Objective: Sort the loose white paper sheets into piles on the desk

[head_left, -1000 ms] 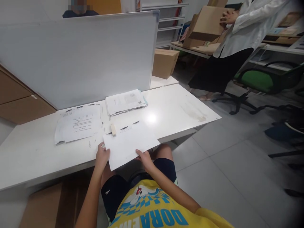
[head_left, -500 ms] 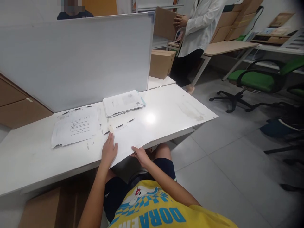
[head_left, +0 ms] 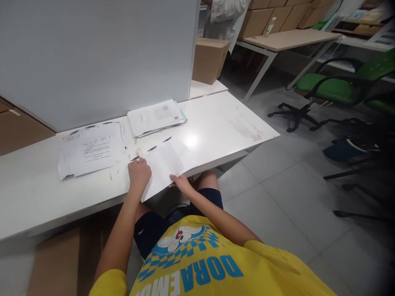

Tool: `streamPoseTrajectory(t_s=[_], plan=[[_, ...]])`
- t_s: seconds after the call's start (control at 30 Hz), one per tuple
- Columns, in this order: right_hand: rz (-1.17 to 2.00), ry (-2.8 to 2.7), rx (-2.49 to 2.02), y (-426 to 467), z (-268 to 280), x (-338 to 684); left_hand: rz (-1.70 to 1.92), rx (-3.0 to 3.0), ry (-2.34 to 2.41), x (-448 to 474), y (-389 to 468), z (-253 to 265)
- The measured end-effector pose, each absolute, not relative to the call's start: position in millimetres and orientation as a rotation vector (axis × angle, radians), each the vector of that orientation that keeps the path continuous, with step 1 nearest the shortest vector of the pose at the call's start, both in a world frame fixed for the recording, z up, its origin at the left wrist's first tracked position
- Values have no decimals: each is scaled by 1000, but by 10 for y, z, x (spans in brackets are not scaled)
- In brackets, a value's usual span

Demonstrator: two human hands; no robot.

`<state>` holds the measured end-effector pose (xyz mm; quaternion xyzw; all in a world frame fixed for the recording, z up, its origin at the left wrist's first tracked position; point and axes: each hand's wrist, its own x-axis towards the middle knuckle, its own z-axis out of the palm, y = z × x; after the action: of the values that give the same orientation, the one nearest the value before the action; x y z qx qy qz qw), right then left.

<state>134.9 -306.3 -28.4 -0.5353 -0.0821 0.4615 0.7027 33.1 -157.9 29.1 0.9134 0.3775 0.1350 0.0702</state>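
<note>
A white sheet of paper (head_left: 160,162) lies over the table's front edge, its near part sticking out above my lap. My right hand (head_left: 182,185) pinches its front edge, thumb on top and fingers beneath. At the sheet's left side my left hand (head_left: 139,173) rests with curled fingers; whatever is under them is hidden. Just beyond those knuckles is a small beige piece (head_left: 140,153). Loose printed sheets (head_left: 92,152) are spread out to the left. Behind the white sheet sits a stack of printed papers (head_left: 156,117).
A white board (head_left: 98,57) stands along the back of the white table (head_left: 216,127). Past it are a cardboard box (head_left: 210,59) and a person in a white shirt (head_left: 224,20). To the right are a wooden-topped table (head_left: 290,39) and a green chair (head_left: 330,88).
My left hand's fingers have gone from stretched out flat to curled. The right hand still pinches the sheet. My view has tilted downward, and the person's carried box is out of sight.
</note>
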Motion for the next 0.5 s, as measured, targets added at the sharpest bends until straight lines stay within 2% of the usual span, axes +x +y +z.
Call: streamPoseTrajectory(t_s=[0.1, 0.3, 0.4, 0.5], plan=[[957, -183, -1282, -3127, -312, 1362, 409, 2741, 1091, 295, -1429, 352], [831, -138, -1379, -3398, -470, 1395, 759, 2396, 890, 43, -1152, 121], [648, -70, -1350, -3524, -558, 1432, 934, 2063, 988, -56, -1066, -16], [537, -23, -1355, -3621, -627, 1496, 938, 1783, 1110, -90, -1000, -85]])
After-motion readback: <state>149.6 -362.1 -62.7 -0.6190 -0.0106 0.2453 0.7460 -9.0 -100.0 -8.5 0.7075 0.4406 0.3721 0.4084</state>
